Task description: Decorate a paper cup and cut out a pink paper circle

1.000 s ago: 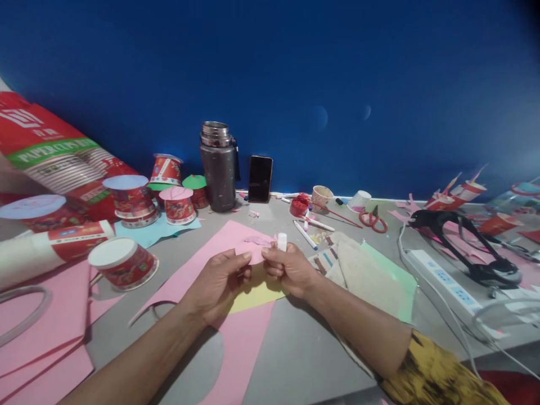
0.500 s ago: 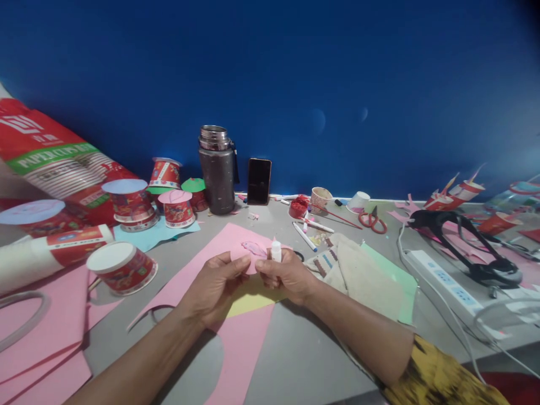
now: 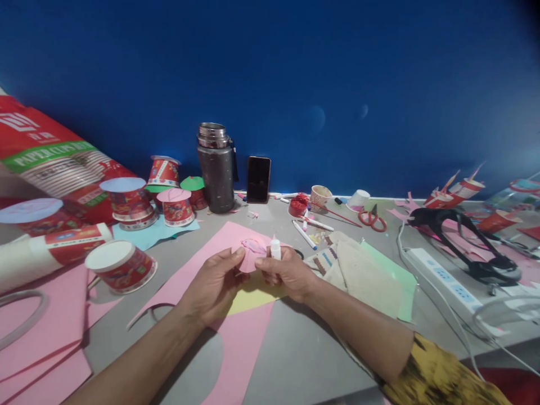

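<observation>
A small pink paper disc [image 3: 252, 251] with a purple drawing on it is pinched at its left edge by my left hand [image 3: 219, 281]. My right hand [image 3: 289, 274] grips a small white bottle [image 3: 275, 249] with a pointed tip, its lower part hidden in the fingers. The right thumb also presses on the disc's right edge. Under both hands lie a pink sheet [image 3: 248, 349] with a curved cut-out and a piece of yellow paper [image 3: 253, 295].
Decorated red paper cups [image 3: 122, 267] stand on the left near a dark flask [image 3: 215, 174]. A phone [image 3: 259, 180] leans against the blue wall. Markers [image 3: 304, 235], red scissors [image 3: 372, 219] and a cloth bag [image 3: 363, 275] lie to the right, with a power strip [image 3: 445, 281] beyond.
My left fingers have shifted slightly left along the disc, so more of its drawing shows. The disc now looks slightly creased or folded. The bottle stays in my right hand.
</observation>
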The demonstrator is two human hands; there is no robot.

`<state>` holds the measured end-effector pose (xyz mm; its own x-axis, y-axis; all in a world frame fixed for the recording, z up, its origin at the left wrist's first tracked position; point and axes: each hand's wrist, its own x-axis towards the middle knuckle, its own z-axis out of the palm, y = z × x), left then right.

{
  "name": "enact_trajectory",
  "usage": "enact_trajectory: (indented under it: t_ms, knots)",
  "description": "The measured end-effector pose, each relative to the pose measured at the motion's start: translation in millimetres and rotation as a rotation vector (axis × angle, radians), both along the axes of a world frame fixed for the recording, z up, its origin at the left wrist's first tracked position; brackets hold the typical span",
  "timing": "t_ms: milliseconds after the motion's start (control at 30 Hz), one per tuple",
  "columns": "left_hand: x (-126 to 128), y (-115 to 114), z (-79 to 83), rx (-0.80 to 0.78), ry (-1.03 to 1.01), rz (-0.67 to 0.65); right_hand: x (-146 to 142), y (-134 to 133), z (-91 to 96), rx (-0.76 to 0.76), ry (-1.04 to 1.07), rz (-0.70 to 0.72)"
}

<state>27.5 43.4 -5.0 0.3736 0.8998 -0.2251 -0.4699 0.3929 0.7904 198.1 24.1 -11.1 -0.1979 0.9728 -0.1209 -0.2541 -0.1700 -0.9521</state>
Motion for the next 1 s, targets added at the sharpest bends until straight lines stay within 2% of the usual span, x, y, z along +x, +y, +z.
enact_trajectory:
  t_ms: [100,200,467,667,800,1000]
  knots:
    - [-0.2,1.2,0.8,-0.036,0.027,0.086,2.4,-1.6,2.0,0.063,-0.162,-0.077]
    - [-3.1,3.0,2.4,-0.069,0.057,0.156,4.6,-5.4,4.6,0.203,-0.302,-0.155]
    - [-9.5,5.3,0.8,-0.061,0.119,0.188,3.9,-12.7,14.1,0.348,-0.575,-0.195]
    - [-7.2,3.4,-0.3,-0.069,0.137,0.161,1.2,-16.8,19.6,0.311,-0.617,-0.148]
    - [-4.7,0.2,2.6,-0.071,0.154,0.133,-0.2,-14.8,18.2,0.322,-0.615,-0.164]
    - [-5.6,-1.7,0.6,0.087,0.295,0.129,-0.1,-13.4,18.6,0.323,-0.556,-0.17]
